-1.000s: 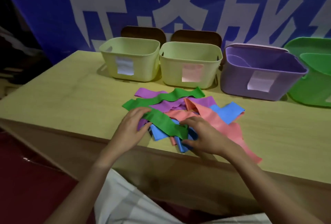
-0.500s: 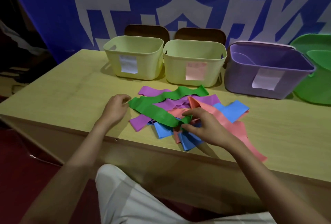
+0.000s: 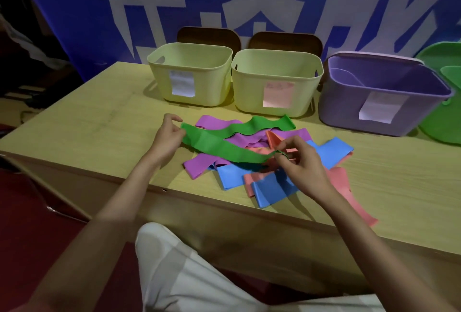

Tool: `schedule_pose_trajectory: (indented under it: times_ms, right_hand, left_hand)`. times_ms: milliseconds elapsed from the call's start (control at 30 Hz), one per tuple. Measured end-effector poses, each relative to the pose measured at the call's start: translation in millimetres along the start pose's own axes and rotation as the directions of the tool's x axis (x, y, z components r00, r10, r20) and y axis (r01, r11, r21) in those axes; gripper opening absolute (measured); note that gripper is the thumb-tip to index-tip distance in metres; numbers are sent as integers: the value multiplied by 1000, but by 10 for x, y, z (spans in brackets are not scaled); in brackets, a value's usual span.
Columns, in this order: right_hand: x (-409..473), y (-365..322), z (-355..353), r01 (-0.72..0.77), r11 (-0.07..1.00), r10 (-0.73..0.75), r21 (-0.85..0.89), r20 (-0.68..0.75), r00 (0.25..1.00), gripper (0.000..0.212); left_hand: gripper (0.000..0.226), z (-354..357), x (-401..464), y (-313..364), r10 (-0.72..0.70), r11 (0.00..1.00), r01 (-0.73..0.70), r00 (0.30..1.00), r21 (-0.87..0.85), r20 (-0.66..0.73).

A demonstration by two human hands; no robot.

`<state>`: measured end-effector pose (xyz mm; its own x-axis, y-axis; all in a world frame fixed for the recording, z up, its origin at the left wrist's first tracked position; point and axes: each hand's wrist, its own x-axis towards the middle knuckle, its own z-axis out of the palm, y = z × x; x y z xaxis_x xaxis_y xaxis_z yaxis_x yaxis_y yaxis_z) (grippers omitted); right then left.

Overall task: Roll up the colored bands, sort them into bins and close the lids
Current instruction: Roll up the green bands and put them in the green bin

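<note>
- Landmark: the loose pile of flat, stretchy bands point(image 3: 252, 162) in purple, blue and salmon pink, lying on the pale wooden table point(image 3: 82, 127) close to its near edge.
- Left hand point(image 3: 167, 137), at the left edge of the pile: thumb and fingers closed in a pinch on the left end of the long green rubber band point(image 3: 219, 144); the other fingers are loosely curled.
- Green band: held just above the pile, stretched between both hands; its folded left end sits at the left hand. One strand runs back across the far side of the pile in a wavy line; the other runs right toward the right hand.
- Right hand point(image 3: 303, 162), over the right-centre of the pile: fingertips closed on the band's right end, which is bunched and wrapped about one finger. How tight the wrap is cannot be made out.
- Behind the pile, left: a pale yellow plastic bin point(image 3: 159, 69) with a white label, open; a brown lid stands behind it.
- Behind the pile, centre: a second pale yellow plastic bin point(image 3: 247, 79) with a pink label, open; another brown lid behind.
- Behind the pile, right: a purple plastic bin point(image 3: 341, 109) with a white label, open.
- Far right of the pile: a green plastic bin point(image 3: 439, 127), cut by the frame edge.
</note>
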<state>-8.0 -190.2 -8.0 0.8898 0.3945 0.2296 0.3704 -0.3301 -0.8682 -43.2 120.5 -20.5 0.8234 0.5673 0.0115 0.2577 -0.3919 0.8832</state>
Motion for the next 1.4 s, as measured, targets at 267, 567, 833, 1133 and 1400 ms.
schedule_pose_trajectory:
  times_ms: [267, 567, 833, 1133, 1400]
  right_hand:
    - [67, 35, -100, -44, 983, 86, 176, -238, 967, 23]
    - [73, 82, -158, -149, 936, 246, 320, -291, 925, 18]
    - [8, 14, -270, -350, 784, 458, 513, -96, 884, 10]
    - [-98, 49, -658, -590, 740, 373, 321, 534, 759, 8]
    - [-306, 180, -1044, -260, 841, 235, 475, 111, 966, 22]
  left_hand:
    - [29, -275, -184, 197, -102, 856, 233, 951, -462, 291]
    - [31, -293, -313, 146, -122, 609, 536, 792, -585, 599]
    - [35, -270, -283, 111, -24, 871, 240, 892, -429, 452]
    - [15, 4, -152, 410, 19, 958, -42, 996, -284, -84]
    - [32, 674, 34, 982, 155, 957, -161, 987, -243, -41]
